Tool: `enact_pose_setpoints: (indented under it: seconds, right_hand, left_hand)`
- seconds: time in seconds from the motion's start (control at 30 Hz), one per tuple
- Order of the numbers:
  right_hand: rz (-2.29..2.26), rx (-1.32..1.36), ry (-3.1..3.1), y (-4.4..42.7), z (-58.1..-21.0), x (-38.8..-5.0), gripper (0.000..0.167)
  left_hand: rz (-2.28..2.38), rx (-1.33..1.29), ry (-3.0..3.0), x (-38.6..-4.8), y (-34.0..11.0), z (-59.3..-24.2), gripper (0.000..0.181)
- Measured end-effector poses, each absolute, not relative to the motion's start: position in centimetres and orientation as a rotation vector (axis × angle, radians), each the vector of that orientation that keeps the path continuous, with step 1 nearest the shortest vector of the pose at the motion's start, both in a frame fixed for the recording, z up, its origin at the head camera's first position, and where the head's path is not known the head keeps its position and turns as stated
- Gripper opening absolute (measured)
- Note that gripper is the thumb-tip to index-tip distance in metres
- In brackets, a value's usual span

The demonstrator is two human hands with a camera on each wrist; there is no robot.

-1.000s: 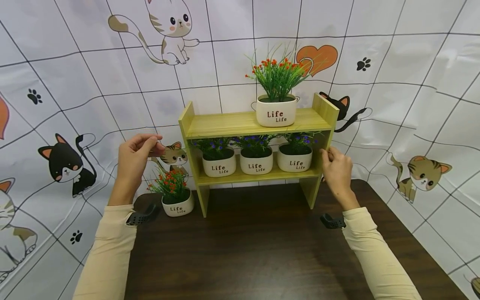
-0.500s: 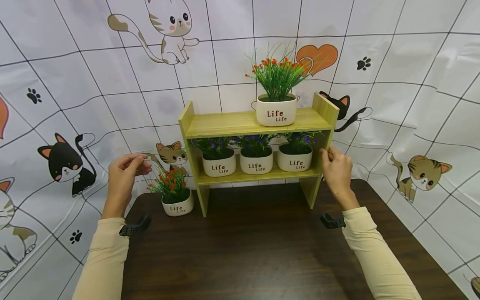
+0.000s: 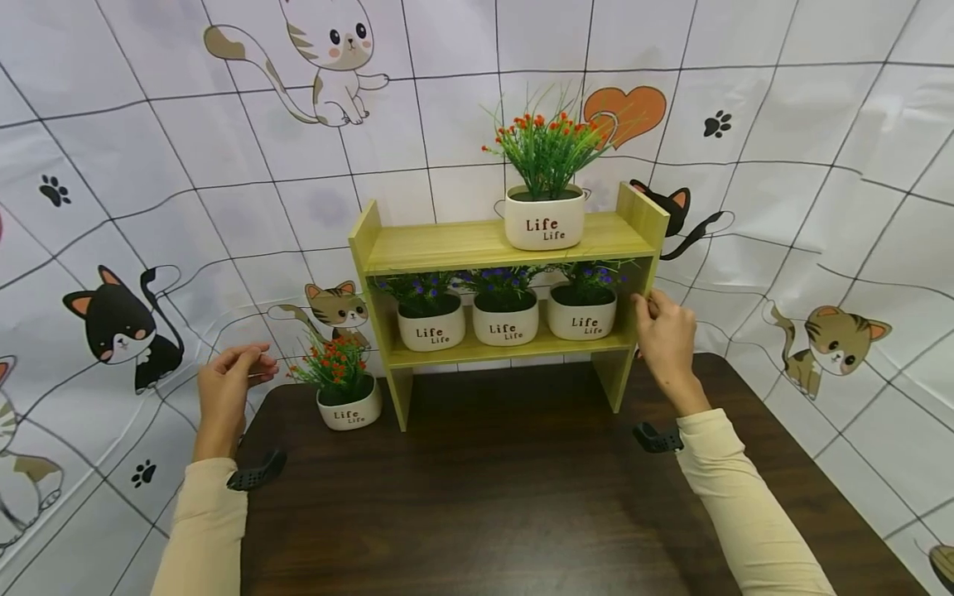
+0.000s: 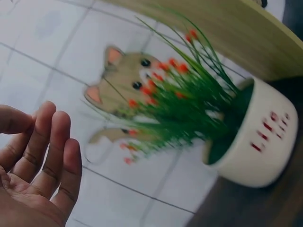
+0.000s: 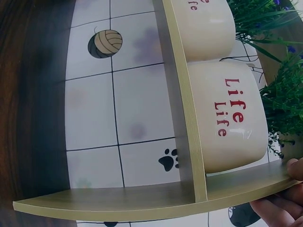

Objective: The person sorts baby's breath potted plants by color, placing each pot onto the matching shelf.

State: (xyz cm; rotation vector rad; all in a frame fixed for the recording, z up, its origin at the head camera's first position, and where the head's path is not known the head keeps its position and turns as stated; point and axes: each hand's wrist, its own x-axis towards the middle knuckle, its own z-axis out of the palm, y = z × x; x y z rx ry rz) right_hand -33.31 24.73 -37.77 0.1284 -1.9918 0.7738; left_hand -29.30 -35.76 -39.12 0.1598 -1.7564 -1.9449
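Observation:
My left hand hovers left of a white pot of orange-red flowers, apart from it. Its fingers are loosely bent with nothing in them, as the left wrist view also shows. My right hand grips the right side panel of a two-tier wooden shelf, thumb on the inner face and fingers outside in the right wrist view. On the upper tier, toward the right, sits another pot of orange-red flowers. Three white pots with purple flowers line the lower tier, each lettered "Life".
Beneath everything is a dark brown wooden table. Behind the shelf hangs a white sheet with a grid and cartoon cats. The left pot of orange-red flowers stands on the table close to the shelf's left leg.
My left hand has moved down and to the left, away from the shelf. The right hand stays on the side panel. The pots keep their places.

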Motion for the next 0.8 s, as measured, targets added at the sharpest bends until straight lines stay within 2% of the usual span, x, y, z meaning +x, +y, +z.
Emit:
enact_pose_setpoints:
  seconds: [0.17, 0.37, 0.53, 0.8]
  right_hand:
    - [0.769, 0.132, -1.996, 24.5, -37.4, -33.3, 0.023]
    - [0.777, 0.119, -2.01, 24.5, -37.3, -33.3, 0.022]
    - [0.774, 0.11, -2.011, 24.6, -37.4, -33.3, 0.024]
    - [0.793, 0.116, -2.014, 24.7, -37.9, -33.2, 0.025]
  left_hand:
    - [-1.958, 0.268, -1.767, -29.5, -36.6, -41.5, 0.017]
    - [-1.918, 0.306, -1.855, -29.9, -36.9, -44.8, 0.028]
    - [-1.859, 0.312, -2.032, -30.2, -37.0, -47.4, 0.021]
    - [-1.758, 0.222, -2.419, -30.5, -35.8, -50.1, 0.057]
